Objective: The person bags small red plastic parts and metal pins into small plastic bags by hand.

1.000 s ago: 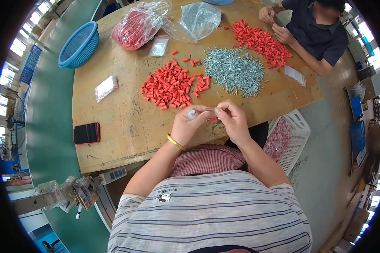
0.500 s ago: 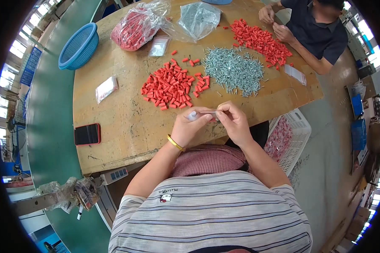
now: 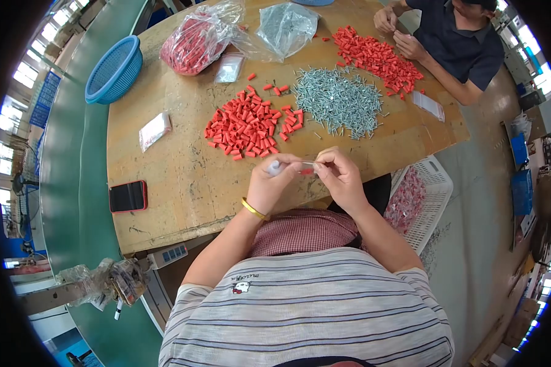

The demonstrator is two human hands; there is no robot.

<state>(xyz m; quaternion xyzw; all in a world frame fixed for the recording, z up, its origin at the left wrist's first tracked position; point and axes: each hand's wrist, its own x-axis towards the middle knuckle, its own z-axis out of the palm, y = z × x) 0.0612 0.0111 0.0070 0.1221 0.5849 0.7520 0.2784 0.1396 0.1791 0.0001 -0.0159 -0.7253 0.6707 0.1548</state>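
My left hand (image 3: 272, 178) and my right hand (image 3: 338, 177) meet near the table's front edge, fingers pinched on a small clear plastic bag (image 3: 307, 167). Something red shows inside the bag, below its top edge. A whitish wad (image 3: 274, 167), perhaps more bags, is tucked in my left hand, mostly covered by the fingers. Just beyond my hands lies a pile of red plastic sleeves (image 3: 242, 125). To its right is a heap of silver screws (image 3: 338, 101).
A co-worker (image 3: 453, 43) sits at the far right by another red pile (image 3: 373, 58). On the table lie a phone (image 3: 128, 196), flat bag packs (image 3: 155, 131) and a large bag of red pieces (image 3: 193, 46). A blue basket (image 3: 113, 70) stands left; a white crate (image 3: 438, 202) sits below right.
My fingers have shifted slightly along the small bag, and its red content shows more clearly between my hands. The piles look the same.
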